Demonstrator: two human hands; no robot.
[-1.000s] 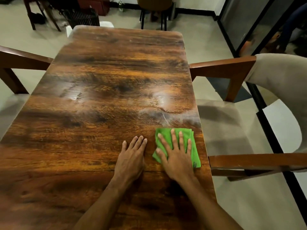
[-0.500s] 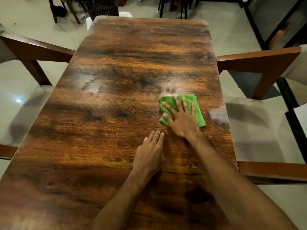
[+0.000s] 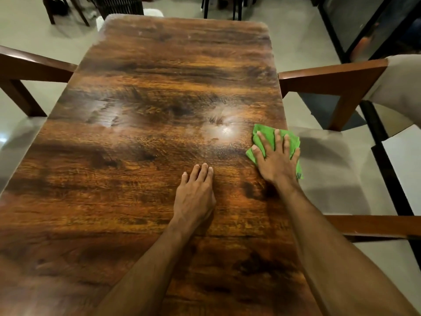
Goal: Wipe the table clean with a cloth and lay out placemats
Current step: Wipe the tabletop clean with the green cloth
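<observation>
Head-cam view down a long, glossy, dark wood-grain table [image 3: 136, 179], near end cut off by the frame. A folded green cloth [image 3: 266, 133] lies at its right edge about mid-length, mostly hidden under the right hand [image 3: 276, 160]; a small tag at the cloth's near corner is too tiny to read. Right hand presses flat on the cloth, fingers straight & spread, while the left hand [image 3: 194, 195] rests flat on bare wood just near-left of it, fingers straight & together, holding nothing. Hazy pale smears [image 3: 222, 128] show mid-table, w/ a wooden-armed right chair [image 3: 330, 80] & left chair [image 3: 34, 65] partly out of frame.
</observation>
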